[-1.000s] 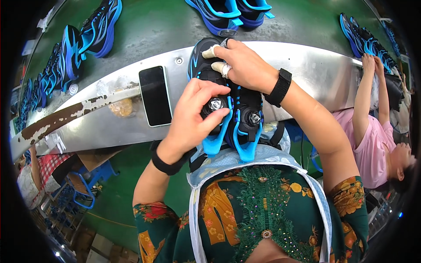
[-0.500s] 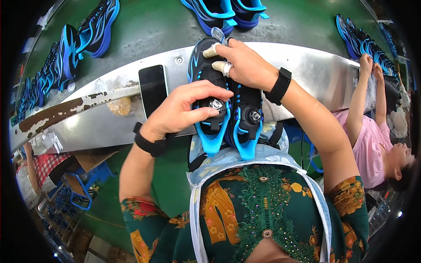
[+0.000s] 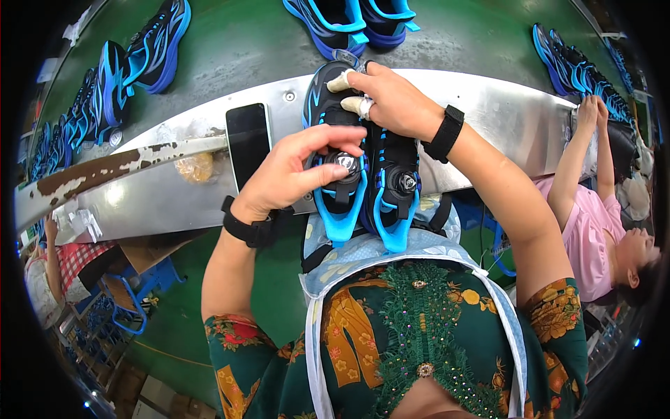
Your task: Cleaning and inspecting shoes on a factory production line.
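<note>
A pair of black and blue sneakers lies side by side before me, toes away, bright blue heels toward my apron. On the left sneaker (image 3: 322,94), my left hand (image 3: 301,167) has thumb and forefinger curled round the round lacing dial (image 3: 345,161). The right sneaker (image 3: 397,155) shows its own dial (image 3: 405,183) uncovered. My right hand (image 3: 398,105) grips across the toe ends, with pale finger covers on two fingertips resting on the left sneaker; it hides the right toe. A clear rounded plastic piece (image 3: 345,57) shows just beyond the toes.
A phone (image 3: 248,145) lies on the metal ledge (image 3: 481,105), left of the sneakers. A worn painted bar (image 3: 105,167) crosses at left. More sneakers (image 3: 328,24) stand on the green belt (image 3: 237,42), with rows at both sides. At right, a co-worker in pink (image 3: 583,230) reaches toward sneakers.
My left hand has shifted slightly at the dial, its fingers more bent. The phone and ledge sit slightly further right in view. My right hand keeps its hold.
</note>
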Demonstrator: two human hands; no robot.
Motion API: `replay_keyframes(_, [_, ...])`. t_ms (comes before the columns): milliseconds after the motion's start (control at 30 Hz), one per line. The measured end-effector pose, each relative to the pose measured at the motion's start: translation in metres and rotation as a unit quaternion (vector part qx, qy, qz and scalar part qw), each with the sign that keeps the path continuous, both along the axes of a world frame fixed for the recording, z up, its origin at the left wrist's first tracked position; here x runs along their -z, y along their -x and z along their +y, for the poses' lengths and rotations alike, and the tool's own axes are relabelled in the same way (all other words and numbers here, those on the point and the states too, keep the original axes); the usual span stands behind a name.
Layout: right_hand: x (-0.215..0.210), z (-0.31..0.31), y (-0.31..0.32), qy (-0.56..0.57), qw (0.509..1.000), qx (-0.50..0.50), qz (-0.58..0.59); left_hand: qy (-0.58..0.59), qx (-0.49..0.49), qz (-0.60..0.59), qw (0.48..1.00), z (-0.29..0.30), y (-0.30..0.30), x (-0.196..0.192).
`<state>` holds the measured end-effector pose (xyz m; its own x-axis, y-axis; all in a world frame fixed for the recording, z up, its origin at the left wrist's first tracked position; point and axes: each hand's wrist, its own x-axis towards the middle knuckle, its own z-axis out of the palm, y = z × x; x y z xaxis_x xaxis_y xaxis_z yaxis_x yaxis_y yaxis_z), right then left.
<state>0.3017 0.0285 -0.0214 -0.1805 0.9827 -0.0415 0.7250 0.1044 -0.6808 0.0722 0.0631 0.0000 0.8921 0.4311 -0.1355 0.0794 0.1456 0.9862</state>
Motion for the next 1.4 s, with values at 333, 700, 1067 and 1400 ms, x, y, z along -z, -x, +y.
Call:
replay_keyframes(333, [-0.043, -0.042, 0.014, -0.020, 0.982, -0.171, 0.084, -0.230, -0.188, 0.182, 0.938, -0.076, 0.016, 0.027])
replay_keyframes(700, [-0.049, -0.048, 0.005, 0.018, 0.995, -0.084, 0.047, -0.336, -0.246, 0.194, 0.888, -0.088, 0.001, 0.036])
replay_keyframes(1067, [-0.033, -0.140, -0.016, -0.017, 0.994, 0.041, 0.098, -0.291, -0.214, 0.184, 0.914, -0.095, -0.004, 0.011])
replay_keyframes(1400, [-0.036, -0.162, -0.039, 0.046, 0.984, 0.107, 0.135, -0.146, -0.212, 0.161, 0.953, -0.100, 0.011, 0.038])
